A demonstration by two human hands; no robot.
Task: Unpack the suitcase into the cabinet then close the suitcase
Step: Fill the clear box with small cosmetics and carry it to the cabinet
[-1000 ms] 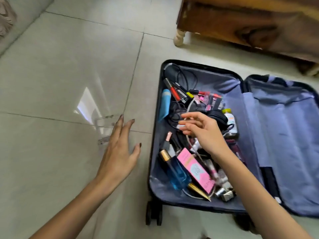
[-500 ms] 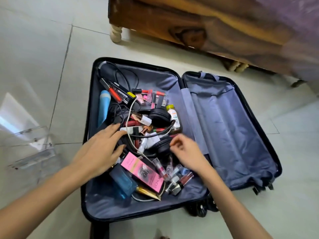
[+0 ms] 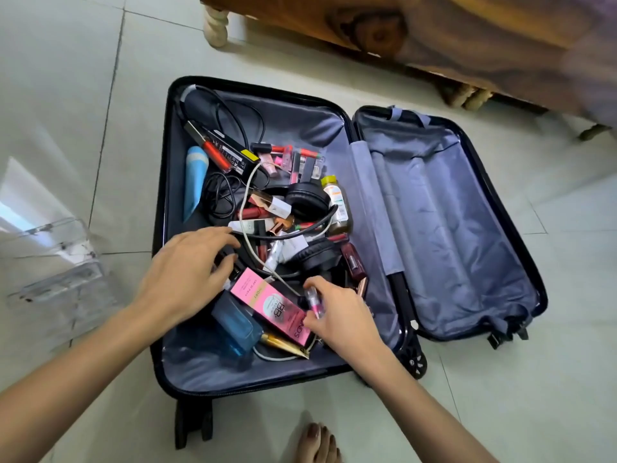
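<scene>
A black suitcase lies open on the floor. Its left half is piled with cosmetics, cables and black headphones; the right half is bare grey lining. My left hand rests palm down on the pile beside a pink BB cream box, fingers curled over dark items; whether it grips any is hidden. My right hand pinches a small clear tube with pink liquid just above the pile. A blue bottle and a blue tube lie among the items.
A clear acrylic organiser stands on the tiled floor left of the suitcase. A wooden piece of furniture on turned legs runs along the far side. My bare foot is just below the suitcase.
My view shifted right, bringing the suitcase to the centre. My left hand came off the floor into the suitcase pile. My right hand moved nearer and picked up the small pink tube.
</scene>
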